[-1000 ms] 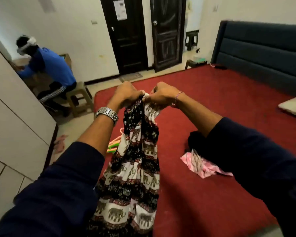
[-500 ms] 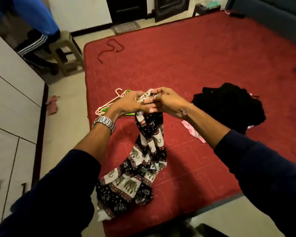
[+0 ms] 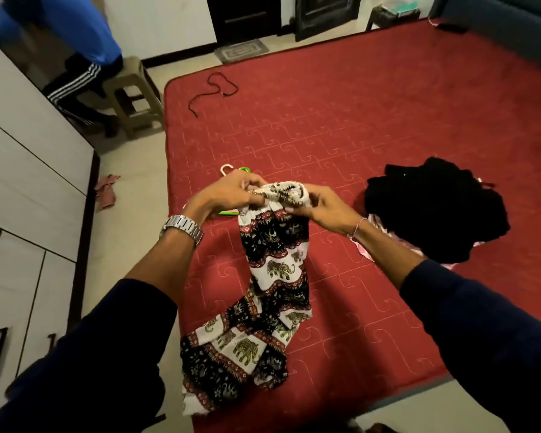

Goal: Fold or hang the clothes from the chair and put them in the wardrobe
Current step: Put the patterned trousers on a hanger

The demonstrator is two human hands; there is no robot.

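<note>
Black, white and red elephant-print trousers (image 3: 272, 276) hang from both hands onto the red bed (image 3: 372, 126), their legs crumpled near the bed's front left corner. My left hand (image 3: 231, 192) pinches the gathered waistband at its left end. My right hand (image 3: 322, 204) grips the waistband's right end. A black garment (image 3: 434, 210) lies heaped on the bed to the right, with a pink cloth (image 3: 366, 251) showing under it. Plastic hangers (image 3: 231, 170), white and green, lie on the bed behind my left hand, mostly hidden. The white wardrobe (image 3: 28, 198) stands along the left.
A dark cord (image 3: 213, 89) lies on the far left part of the bed. A person in blue sits on a beige stool (image 3: 132, 95) at the back left. A pink rag (image 3: 107, 192) lies on the floor by the wardrobe. Dark doors (image 3: 244, 20) are at the back.
The trousers came down from held up in the air to resting on the bed. My hands moved slightly apart along the waistband, and my view tilted downward.
</note>
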